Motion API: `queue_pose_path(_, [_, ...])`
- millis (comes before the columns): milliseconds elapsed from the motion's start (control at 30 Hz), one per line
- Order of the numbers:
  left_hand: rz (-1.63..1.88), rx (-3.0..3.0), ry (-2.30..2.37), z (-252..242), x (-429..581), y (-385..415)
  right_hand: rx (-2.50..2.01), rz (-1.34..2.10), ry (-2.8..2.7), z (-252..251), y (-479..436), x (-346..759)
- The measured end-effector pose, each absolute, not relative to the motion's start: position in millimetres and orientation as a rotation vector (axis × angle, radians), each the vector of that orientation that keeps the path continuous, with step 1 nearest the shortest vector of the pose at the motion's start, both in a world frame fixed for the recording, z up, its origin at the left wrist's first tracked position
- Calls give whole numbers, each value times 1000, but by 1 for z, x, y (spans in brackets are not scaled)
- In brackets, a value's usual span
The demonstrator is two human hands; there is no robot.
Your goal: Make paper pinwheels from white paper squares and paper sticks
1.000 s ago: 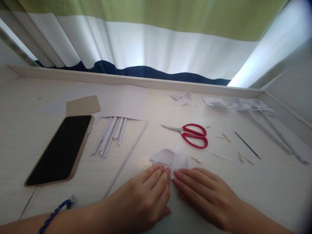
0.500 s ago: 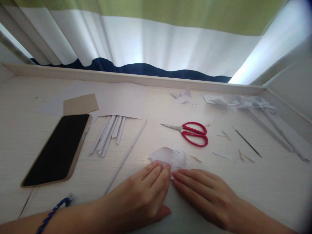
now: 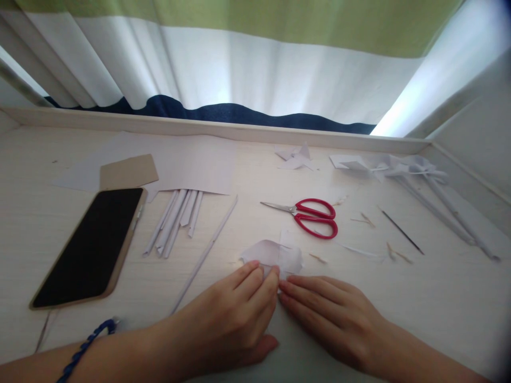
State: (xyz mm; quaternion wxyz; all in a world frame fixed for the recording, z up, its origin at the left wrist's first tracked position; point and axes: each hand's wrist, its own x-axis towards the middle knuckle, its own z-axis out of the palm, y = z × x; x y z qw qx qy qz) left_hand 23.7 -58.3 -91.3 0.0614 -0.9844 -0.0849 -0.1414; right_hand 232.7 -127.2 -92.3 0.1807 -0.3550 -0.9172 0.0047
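Note:
A small cut piece of white paper (image 3: 267, 251) with folded flaps lies on the table in front of me. Bent fingertips of my left hand (image 3: 235, 311) hold its near edge down, the thumb set apart below. Beside them rests my right hand (image 3: 333, 319), flat with its fingers stretched out together, the tips at the paper's near corner. Just beyond the paper are red-handled scissors (image 3: 315, 217), their blades pointing left. The part of the paper under my fingers is hidden.
Left lie a phone (image 3: 90, 250), rolled paper sticks (image 3: 173, 223), a long thin paper stick (image 3: 205, 252), brown card (image 3: 128, 171) and white sheets (image 3: 199, 162). A paper pinwheel (image 3: 295, 157) lies at the back. Rightward are pinwheels on sticks (image 3: 435, 197), a dark thin rod (image 3: 402, 232) and scraps.
The view has shifted slightly, so everything sits a little further left. Both hands stay on the paper in nearly the same pose.

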Motion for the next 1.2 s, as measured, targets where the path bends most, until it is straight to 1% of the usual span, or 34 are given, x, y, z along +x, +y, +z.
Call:
queue_pose_path(267, [-424,-2985,-274,-92,25,-58,-1018,-11,-2604,-93,-127,232])
queue_pose_path(400, [-358,-3011,-230,-90,25,-57,-995,8,-2606,-91,-129,233])
queue_pose_path(500, [-306,-3027,-216,-87,25,-55,-1056,25,-2438,-85,-130,241])
queue_pose_path(600, [-278,-3034,-204,-87,25,-54,-1310,20,-2143,-77,-121,252])
queue_pose_path(700, [-291,-3032,-196,-88,24,-54,-1419,240,-2201,-71,-108,260])
queue_pose_path(767, [-300,-3029,-210,-89,24,-54,-1425,411,-2255,-71,-100,260])
queue_pose_path(867, [-311,-3039,-215,-90,22,-54,-1428,573,-2248,-72,-95,254])
queue_pose_path(1033, [-296,-3084,-223,-90,21,-53,-1496,655,-2237,-74,-89,243])
queue_pose_path(1200, [-300,-3085,-231,-90,21,-52,-1521,618,-2252,-79,-82,236])
